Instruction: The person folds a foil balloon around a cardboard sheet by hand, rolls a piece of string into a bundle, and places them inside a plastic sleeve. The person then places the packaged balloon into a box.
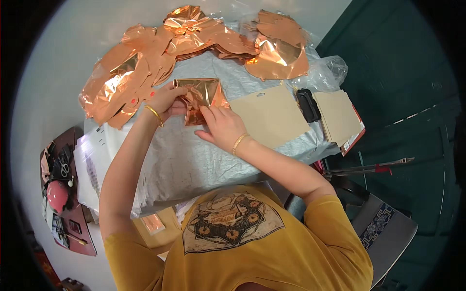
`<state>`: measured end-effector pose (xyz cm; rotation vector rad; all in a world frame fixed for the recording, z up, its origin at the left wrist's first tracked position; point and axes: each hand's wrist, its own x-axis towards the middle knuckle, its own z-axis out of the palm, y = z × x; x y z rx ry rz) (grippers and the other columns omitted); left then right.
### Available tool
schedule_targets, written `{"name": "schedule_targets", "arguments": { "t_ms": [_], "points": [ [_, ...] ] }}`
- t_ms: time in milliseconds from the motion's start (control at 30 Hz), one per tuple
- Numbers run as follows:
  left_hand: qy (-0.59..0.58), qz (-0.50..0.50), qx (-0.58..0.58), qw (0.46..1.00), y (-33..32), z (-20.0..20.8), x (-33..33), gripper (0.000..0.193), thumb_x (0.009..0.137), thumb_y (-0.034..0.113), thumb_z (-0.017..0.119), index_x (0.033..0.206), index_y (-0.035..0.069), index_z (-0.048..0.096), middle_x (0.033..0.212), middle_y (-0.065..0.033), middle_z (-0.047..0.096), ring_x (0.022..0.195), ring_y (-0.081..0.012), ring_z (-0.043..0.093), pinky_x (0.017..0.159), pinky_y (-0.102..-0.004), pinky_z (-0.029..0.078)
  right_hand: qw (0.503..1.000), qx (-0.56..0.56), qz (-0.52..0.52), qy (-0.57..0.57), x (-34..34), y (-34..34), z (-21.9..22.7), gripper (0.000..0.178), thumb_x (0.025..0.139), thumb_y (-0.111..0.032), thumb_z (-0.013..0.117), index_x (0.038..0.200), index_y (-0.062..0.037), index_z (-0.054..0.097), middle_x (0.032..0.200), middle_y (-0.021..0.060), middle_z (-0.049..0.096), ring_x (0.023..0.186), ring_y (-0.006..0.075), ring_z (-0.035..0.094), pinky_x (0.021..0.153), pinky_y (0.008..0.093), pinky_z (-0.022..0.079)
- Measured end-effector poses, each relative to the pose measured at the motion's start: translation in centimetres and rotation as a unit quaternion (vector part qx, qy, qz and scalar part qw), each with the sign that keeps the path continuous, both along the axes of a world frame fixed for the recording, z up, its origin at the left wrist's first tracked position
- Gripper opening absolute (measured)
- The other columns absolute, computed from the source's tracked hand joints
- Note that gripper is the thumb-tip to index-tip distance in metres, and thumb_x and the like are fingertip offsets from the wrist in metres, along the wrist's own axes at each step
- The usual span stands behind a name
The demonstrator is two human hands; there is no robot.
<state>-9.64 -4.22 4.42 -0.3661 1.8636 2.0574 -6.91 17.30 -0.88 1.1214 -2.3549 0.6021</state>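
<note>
Table, pale, bearing a crinkled grey sheet at centre. Copper foil shapes heaped along the far edge; tan cards and black stapler toward the right edge; white sheets at left.

A folded piece of shiny copper foil lies flat on the grey crinkled sheet covering the desk, creased and reflective, roughly trapezoid, its lower edge tucked under, pinched between both hands just below the foil heap.
</note>
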Motion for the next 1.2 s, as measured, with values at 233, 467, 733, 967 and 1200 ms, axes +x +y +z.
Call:
{"name": "schedule_targets", "arguments": {
  "t_ms": [233, 467, 733, 967, 1200],
  "points": [
    [0.044, 0.017, 0.053, 0.997, 1.3, 0.5, -1.3, 0.022, 0.094, 0.014, 0.056, 0.112, 0.000, 0.056, 0.099, -0.0148, 0.070, 0.082, -0.0213, 0.072, 0.072, -0.0329, 0.063, 0.996, -0.068, -0.055, 0.006, -0.4, -0.7, -0.3, 0.024, 0.085, -0.019, 0.067, 0.102, -0.0046, 0.058, 0.088, 0.0110, 0.061, 0.081, 0.0297, 0.064, 0.070, 0.0387, 0.053],
    [0.136, 0.000, 0.117, 0.984, 9.0, 5.7, -2.8, 0.035, 0.099, 0.033, 0.058, 0.106, 0.000, 0.048, 0.094, -0.0167, 0.065, 0.081, -0.0247, 0.071, 0.074, -0.0325, 0.061, 0.910, -0.307, -0.182, -0.211, -1.5, 5.1, 3.0, 0.018, 0.089, -0.015, 0.064, 0.100, -0.0007, 0.063, 0.093, 0.0120, 0.068, 0.079, 0.0258, 0.067, 0.066, 0.0346, 0.053],
    [0.338, -0.029, -0.147, 0.929, 10.6, -3.1, -0.8, 0.032, 0.099, 0.033, 0.057, 0.103, 0.002, 0.049, 0.100, -0.0144, 0.062, 0.082, -0.0256, 0.069, 0.072, -0.0370, 0.058, 0.610, -0.553, -0.193, -0.534, 1.8, 15.8, 1.6, 0.017, 0.092, -0.012, 0.062, 0.105, -0.0004, 0.063, 0.093, 0.0035, 0.068, 0.081, 0.0136, 0.067, 0.070, 0.0271, 0.056],
    [0.551, -0.179, -0.428, 0.694, 16.8, -4.4, 4.8, 0.057, 0.092, 0.040, 0.062, 0.138, 0.010, 0.047, 0.147, -0.0206, 0.039, 0.141, -0.0384, 0.032, 0.114, -0.0486, 0.028, 0.561, -0.538, -0.200, -0.596, 3.0, 17.2, 1.4, 0.017, 0.092, -0.012, 0.065, 0.105, -0.0014, 0.062, 0.093, 0.0056, 0.069, 0.080, 0.0138, 0.068, 0.077, 0.0290, 0.060],
    [0.541, -0.265, -0.480, 0.638, 18.3, -5.3, 3.8, 0.071, 0.093, 0.061, 0.049, 0.153, 0.026, 0.034, 0.160, -0.0168, 0.024, 0.148, -0.0373, 0.021, 0.118, -0.0562, 0.015, 0.531, -0.529, -0.204, -0.629, 2.7, 16.9, 1.5, 0.014, 0.092, -0.009, 0.064, 0.103, -0.0015, 0.062, 0.091, 0.0068, 0.069, 0.077, 0.0140, 0.068, 0.076, 0.0289, 0.061]
  ]
}}
